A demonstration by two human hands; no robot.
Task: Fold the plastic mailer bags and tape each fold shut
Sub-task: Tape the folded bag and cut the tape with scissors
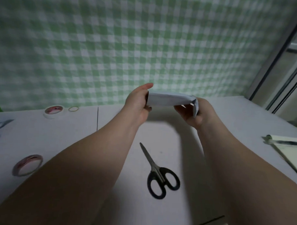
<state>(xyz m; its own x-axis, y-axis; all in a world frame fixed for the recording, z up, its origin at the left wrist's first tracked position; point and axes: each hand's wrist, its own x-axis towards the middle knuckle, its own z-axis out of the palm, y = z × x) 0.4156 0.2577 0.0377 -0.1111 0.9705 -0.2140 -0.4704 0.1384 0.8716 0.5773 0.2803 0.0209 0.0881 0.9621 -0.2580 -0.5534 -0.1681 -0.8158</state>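
Mailer bag (168,100), folded, is held aloft beyond the scissors (155,168). Left hand (138,103) grips its left end; right hand (195,112) pinches the turned-down right end. Hold the fold tight for taping.

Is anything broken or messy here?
Nothing looks broken or spilled. The folded mailer bag is held between the left hand and right hand; its right end bends down. The scissors lie closed on the table.
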